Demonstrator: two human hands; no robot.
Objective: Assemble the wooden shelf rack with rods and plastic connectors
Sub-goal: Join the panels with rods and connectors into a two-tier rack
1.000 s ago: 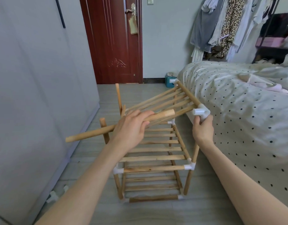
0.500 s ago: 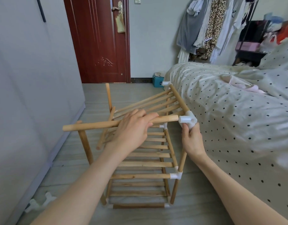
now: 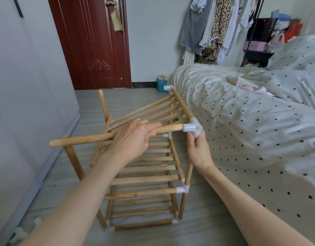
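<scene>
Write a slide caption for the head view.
Left hand pushes a wooden rod into the white connector held by right hand.

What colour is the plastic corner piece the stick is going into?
White. The plastic corner piece, held by the right hand, shows clearly in the head view.

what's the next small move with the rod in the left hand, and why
Probably push the rod further right into the white connector. Its tip sits at the socket mouth, the left hand grips it mid-length, and the right hand braces the connector from below.
</scene>
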